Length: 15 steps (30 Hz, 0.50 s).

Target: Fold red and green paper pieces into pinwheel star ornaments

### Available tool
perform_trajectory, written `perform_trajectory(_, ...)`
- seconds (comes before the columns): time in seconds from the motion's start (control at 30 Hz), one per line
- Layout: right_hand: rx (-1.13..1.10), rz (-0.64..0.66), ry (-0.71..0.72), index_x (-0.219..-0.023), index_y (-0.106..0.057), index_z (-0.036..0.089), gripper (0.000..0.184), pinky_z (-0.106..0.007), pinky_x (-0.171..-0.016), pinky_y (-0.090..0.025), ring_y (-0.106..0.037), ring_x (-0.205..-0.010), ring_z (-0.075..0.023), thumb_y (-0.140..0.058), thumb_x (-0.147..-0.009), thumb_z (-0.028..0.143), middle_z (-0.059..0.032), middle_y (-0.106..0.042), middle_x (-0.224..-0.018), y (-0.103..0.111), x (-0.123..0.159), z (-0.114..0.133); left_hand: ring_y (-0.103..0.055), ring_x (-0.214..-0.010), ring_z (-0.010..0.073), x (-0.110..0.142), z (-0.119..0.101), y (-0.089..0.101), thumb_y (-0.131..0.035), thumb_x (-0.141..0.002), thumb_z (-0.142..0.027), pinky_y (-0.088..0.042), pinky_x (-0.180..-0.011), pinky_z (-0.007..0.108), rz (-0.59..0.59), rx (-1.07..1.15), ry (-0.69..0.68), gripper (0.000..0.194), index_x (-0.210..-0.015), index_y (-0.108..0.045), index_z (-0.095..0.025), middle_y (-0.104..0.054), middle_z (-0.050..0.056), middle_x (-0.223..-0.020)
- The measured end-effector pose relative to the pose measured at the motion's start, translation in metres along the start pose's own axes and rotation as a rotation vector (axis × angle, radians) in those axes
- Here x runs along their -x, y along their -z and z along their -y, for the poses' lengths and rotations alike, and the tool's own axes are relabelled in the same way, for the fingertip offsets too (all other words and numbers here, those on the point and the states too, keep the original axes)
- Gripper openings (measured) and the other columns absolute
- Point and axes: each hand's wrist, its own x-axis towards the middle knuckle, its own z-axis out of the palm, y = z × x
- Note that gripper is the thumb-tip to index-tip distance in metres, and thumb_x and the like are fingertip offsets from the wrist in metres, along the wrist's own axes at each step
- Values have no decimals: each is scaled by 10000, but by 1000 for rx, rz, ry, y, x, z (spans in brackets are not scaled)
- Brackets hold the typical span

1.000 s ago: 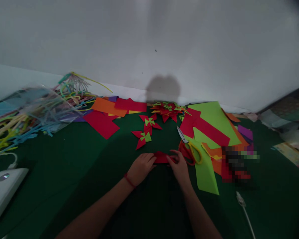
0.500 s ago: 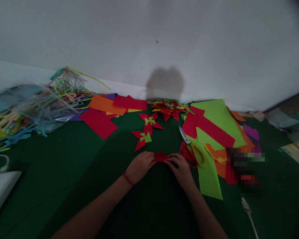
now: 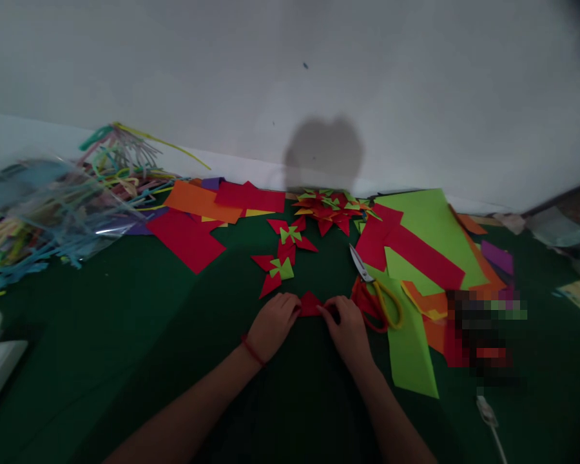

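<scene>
A small red piece of paper [image 3: 311,305], peaked at the top like a triangle, lies between my hands low over the green tabletop. My left hand [image 3: 276,323], with a red band at the wrist, pinches its left end. Its right end is between the thumb and fingers of my right hand [image 3: 347,326]. Just beyond are red-and-green paper flowers [image 3: 281,268], with a pile of similar flowers [image 3: 329,207] farther back. Scissors [image 3: 373,283] with yellow and red handles rest to the right of my right hand, blades partly apart.
Red paper sheets [image 3: 186,240] and orange ones [image 3: 200,202] lie at the back left, beside bagged pipe cleaners [image 3: 67,206]. Green sheets [image 3: 423,225] spread at the right. A white cable [image 3: 489,415] lies front right; a white device [image 3: 0,367] sits at the left edge.
The red paper now shows a clearer triangular peak between my fingers. My right hand's fingers have curled in more. The view has shifted slightly.
</scene>
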Motion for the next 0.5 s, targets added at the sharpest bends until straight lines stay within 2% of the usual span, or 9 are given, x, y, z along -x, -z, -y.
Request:
perform_trajectory(0.3, 33, -39, -54, -760, -492, 194, 157, -326, -691, -385, -511, -718, -179, -461, -833, 329, -29, -553, -746, -3, 3, 6, -527, -814, 159, 0, 2, -6, -382, -858, -159, -451, -728, 309, 14, 3, 80, 143, -942, -497, -160, -563, 33, -901)
perform_trajectory(0.5, 103, -51, -15, -748, -490, 192, 173, -318, -667, -367, -507, -713, -183, -433, -849, 321, -39, -558, -752, -5, 3, 6, -532, -869, 176, 0, 1, -12, -377, -859, -155, -435, -765, 347, 40, -137, 92, 181, -1001, -491, -158, -570, 47, -969)
